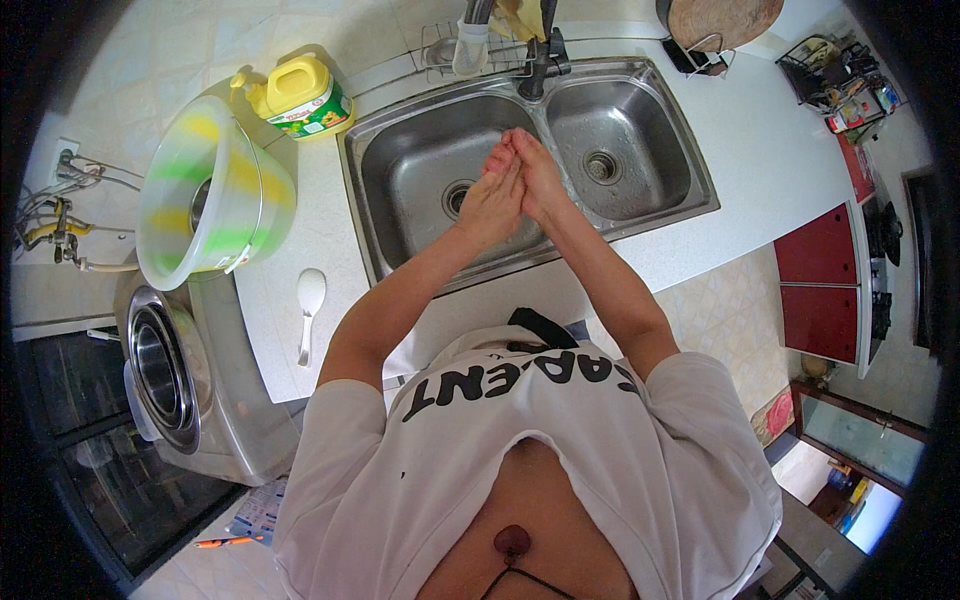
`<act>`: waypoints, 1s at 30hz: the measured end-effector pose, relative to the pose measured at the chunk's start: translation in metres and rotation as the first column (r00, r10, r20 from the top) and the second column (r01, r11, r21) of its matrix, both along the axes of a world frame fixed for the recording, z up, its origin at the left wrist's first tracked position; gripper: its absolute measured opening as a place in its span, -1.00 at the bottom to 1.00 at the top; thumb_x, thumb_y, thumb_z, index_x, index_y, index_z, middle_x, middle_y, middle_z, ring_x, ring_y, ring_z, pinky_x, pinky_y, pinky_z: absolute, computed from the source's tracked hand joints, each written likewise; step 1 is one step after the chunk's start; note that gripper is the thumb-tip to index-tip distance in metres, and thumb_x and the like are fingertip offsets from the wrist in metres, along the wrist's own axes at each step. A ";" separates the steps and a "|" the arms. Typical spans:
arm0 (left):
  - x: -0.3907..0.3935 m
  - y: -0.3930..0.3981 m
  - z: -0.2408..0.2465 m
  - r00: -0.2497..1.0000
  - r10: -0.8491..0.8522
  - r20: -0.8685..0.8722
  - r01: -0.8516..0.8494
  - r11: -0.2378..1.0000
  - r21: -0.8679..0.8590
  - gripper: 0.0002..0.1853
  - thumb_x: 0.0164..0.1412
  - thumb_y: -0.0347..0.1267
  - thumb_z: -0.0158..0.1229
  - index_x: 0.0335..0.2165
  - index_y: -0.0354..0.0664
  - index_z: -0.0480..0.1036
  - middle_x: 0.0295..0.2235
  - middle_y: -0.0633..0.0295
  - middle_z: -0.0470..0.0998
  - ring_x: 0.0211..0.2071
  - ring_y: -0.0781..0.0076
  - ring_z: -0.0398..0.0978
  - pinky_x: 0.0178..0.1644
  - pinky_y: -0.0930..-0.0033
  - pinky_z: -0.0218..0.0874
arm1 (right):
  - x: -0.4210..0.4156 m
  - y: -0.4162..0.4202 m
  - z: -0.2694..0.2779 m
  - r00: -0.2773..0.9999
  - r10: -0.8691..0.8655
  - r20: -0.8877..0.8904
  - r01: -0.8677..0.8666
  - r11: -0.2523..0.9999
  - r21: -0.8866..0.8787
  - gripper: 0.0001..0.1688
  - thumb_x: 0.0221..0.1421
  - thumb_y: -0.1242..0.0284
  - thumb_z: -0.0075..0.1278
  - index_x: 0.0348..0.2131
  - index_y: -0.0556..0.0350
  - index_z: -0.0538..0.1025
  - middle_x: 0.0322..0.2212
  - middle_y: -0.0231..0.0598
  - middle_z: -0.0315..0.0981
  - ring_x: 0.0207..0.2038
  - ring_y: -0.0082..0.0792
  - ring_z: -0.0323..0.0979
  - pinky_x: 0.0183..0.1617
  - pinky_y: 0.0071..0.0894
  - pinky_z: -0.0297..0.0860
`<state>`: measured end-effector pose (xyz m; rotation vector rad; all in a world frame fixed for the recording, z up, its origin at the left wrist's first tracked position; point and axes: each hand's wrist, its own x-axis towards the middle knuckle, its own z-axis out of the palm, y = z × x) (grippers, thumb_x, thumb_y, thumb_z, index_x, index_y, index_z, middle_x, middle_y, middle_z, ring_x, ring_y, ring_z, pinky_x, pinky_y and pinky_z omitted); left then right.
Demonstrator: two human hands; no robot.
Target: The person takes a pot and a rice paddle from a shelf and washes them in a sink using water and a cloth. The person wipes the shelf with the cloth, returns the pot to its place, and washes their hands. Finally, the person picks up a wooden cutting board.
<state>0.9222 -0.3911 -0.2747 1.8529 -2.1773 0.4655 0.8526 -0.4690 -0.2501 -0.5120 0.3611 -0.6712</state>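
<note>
My left hand (489, 196) and my right hand (541, 174) are pressed together, fingers bunched and curved, above the larger left basin (401, 169) of a stainless steel double sink. Whatever is between the palms is hidden. Below my left hand, a drain (456, 199) is partly covered by it. The dark faucet (532, 79) stands behind my hands at the divider, with no clear stream of water visible. To the right, the smaller basin (652, 139) has drops on its surface and a strainer in its drain (602, 166).
On the left are a striped plastic bucket (172, 232), a yellow detergent jug (309, 97) and a white rice paddle (310, 296). Nested metal bowls (159, 367) sit farther left. A wire rack (442, 45) backs the sink. A round wooden cutting board (724, 22) stands back right.
</note>
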 end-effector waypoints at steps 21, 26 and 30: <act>0.000 0.004 0.012 0.931 -0.143 -0.337 0.129 0.990 -0.064 -0.27 -0.26 -0.41 0.08 -0.01 -0.35 0.11 0.10 0.06 0.03 0.16 0.22 -0.13 0.19 0.12 -0.47 | -0.010 -0.010 -0.008 0.978 0.143 0.152 -0.175 0.960 0.220 -0.26 0.02 -0.17 -0.56 -0.41 0.10 0.34 -0.39 -0.05 0.32 -0.23 -0.05 0.29 -0.08 -0.07 0.23; 0.010 0.004 0.017 0.939 -0.151 -0.308 0.129 0.987 -0.092 -0.28 -0.28 -0.50 0.08 -0.01 -0.21 0.15 0.08 0.18 0.09 0.14 0.25 -0.04 0.18 -0.01 -0.48 | -0.009 0.006 0.036 0.967 0.175 0.187 -0.201 0.971 0.130 0.00 -0.07 -0.26 -0.75 -0.01 0.18 0.15 -0.01 0.15 0.05 0.07 0.04 0.02 0.12 -0.03 -0.01; 0.013 -0.001 0.019 0.953 -0.132 -0.271 0.107 0.989 -0.103 -0.28 -0.29 -0.50 0.08 0.00 -0.16 0.15 0.07 0.24 0.10 0.13 0.30 -0.03 0.17 -0.05 -0.47 | -0.011 0.003 0.027 0.931 0.185 0.314 -0.246 0.954 0.169 0.02 -0.08 -0.27 -0.75 0.04 0.18 0.08 0.03 0.17 -0.03 0.11 0.04 -0.07 0.16 -0.03 -0.11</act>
